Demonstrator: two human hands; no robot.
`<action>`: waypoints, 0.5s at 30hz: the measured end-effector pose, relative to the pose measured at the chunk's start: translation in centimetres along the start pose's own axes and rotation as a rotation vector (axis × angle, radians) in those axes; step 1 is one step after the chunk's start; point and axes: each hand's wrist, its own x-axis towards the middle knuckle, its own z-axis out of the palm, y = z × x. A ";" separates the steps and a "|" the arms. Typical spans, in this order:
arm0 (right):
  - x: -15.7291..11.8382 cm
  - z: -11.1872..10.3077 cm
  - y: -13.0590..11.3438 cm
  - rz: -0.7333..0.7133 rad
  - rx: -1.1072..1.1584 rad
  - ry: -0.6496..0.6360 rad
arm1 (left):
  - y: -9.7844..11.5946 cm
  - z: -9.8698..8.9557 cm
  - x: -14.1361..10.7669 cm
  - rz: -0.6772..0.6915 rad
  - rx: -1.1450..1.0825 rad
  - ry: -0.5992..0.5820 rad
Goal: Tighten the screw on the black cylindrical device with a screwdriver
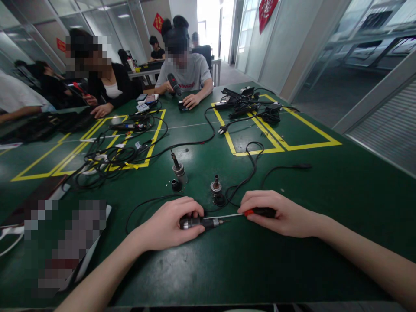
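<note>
My left hand [173,220] is wrapped round a black-and-silver cylindrical tool part [209,222] with a thin pin at its right end. My right hand [277,212] grips a screwdriver [260,212] by its red-and-black handle. The screwdriver's pale shaft points left and reaches beside the part; whether the tip touches it I cannot tell. Just beyond my hands stand a metal cylinder with a black spindle [179,171], a small black collar [176,186] and a round metal piece with a short post [216,185]. A black ring-shaped piece [219,199] lies in front of that post.
Yellow tape [260,152] marks rectangles on the green table [208,277]. Tangled cables [120,156] lie left, and black tools with cords [240,102] lie farther back. A pixelated flat object [74,247] is at near left. Across the table, a person holds a power drill [174,84].
</note>
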 end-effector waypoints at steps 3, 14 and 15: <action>-0.1 -0.1 0.2 -0.014 0.010 0.032 | 0.0 0.0 0.0 0.014 -0.001 -0.002; 0.0 0.2 -0.1 0.045 -0.139 -0.038 | 0.3 -0.1 0.0 -0.003 0.009 -0.007; 0.0 0.2 -0.1 0.042 -0.145 -0.039 | 0.3 -0.1 0.0 -0.008 0.009 -0.006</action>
